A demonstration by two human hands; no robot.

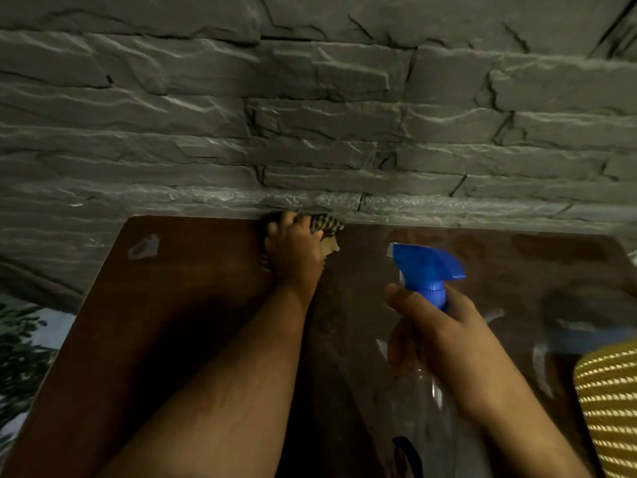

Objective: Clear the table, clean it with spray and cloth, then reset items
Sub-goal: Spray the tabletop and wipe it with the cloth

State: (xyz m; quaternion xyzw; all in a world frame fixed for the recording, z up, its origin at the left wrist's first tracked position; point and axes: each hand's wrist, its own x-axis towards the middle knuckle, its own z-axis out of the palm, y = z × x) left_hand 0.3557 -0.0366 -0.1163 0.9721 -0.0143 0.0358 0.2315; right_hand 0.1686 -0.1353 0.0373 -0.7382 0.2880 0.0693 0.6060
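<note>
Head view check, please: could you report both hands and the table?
Left hand grips checked cloth at far edge. Right hand holds blue-topped spray bottle. Brown table unobstructed.

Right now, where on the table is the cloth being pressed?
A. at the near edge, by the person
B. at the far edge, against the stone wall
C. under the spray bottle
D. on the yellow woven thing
B: the left hand holds the cloth at the table's far edge, where it meets the stone wall.

Blue spray head (pixel 425 267), checked cloth (pixel 327 225), brown table (pixel 172 305)
</note>
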